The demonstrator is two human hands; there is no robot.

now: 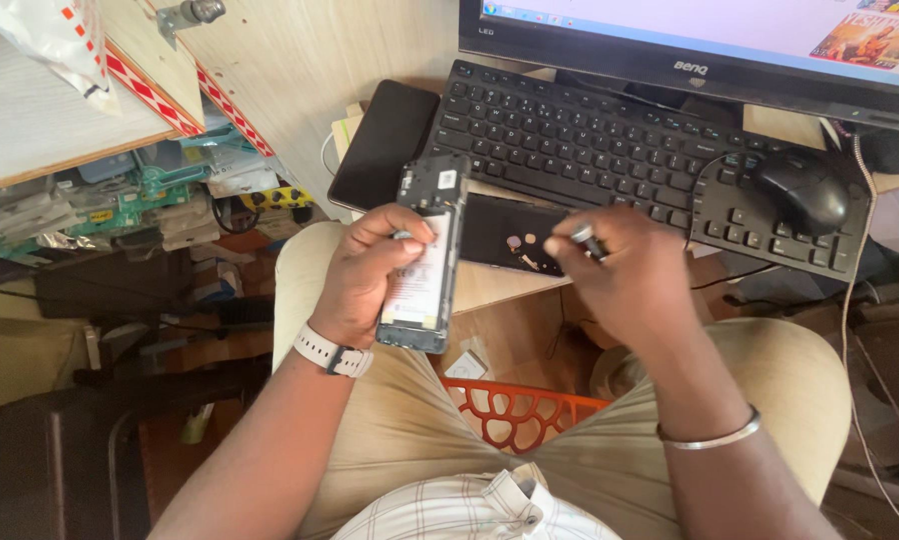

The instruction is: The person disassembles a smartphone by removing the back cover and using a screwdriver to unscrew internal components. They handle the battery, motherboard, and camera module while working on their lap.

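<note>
Left fingers [390,240] grasp opened phone [428,255], right fingers [610,235] screwdriver [588,240], above cluttered desk [500,285].

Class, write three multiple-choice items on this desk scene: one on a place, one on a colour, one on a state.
1. Where does the black computer mouse rest?
A on the black keyboard
B on the floor
C on a shelf

2. What colour is the plastic basket below the knees?
A blue
B orange
C green

3. How is the opened back-less phone held?
A lying on the desk
B in the left hand
C in the right hand

Key: 1 A, it sits on the keys at the right end; 2 B, orange lattice shows; 3 B, left fingers wrap it.
</note>
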